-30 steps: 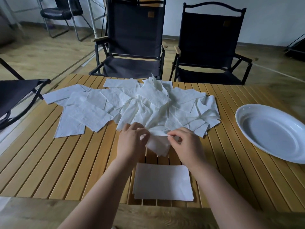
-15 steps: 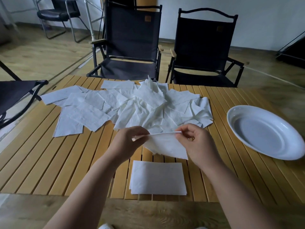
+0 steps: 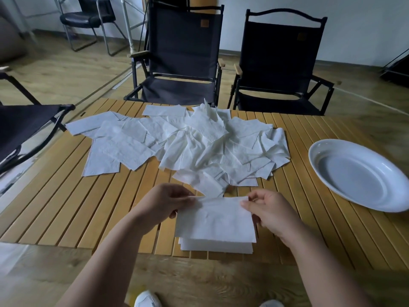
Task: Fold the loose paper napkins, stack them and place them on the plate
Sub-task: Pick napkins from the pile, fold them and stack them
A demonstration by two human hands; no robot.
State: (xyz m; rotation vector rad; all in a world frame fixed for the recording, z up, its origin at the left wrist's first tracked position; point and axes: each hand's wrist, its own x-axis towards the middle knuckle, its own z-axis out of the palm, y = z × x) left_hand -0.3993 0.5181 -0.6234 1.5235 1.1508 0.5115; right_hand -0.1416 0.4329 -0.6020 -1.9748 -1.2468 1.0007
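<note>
—Listing the head view, entry one: the hands?
—Left hand (image 3: 164,201): fingers curled, thumb and fingertips pinching the far left corner of one white napkin (image 3: 214,220). Right hand (image 3: 269,212): likewise curled, pinching the far right corner of that sheet.
—Position of the sheet?
—Stretched flat between the two hands, far edge at the fingertips, the rest running toward the person. It lies over a folded stack (image 3: 217,247) near the near edge of the wooden slat table (image 3: 88,207); only the stack's near and left edges show beneath. Whether sheet and stack touch, I cannot tell.
—Entry two: loose stock?
—One loose pile (image 3: 199,147) of white napkins, spread across the table's middle and far side, just beyond both hands, crumpled at the centre and flatter toward the left.
—Entry three: the receptacle?
—One white oval plate (image 3: 354,176), at the right side of the table, well apart from the right hand and clear of the pile.
—Surroundings?
—Two black folding chairs (image 3: 183,58) behind the table; a white shoe (image 3: 147,300) at the bottom edge.
</note>
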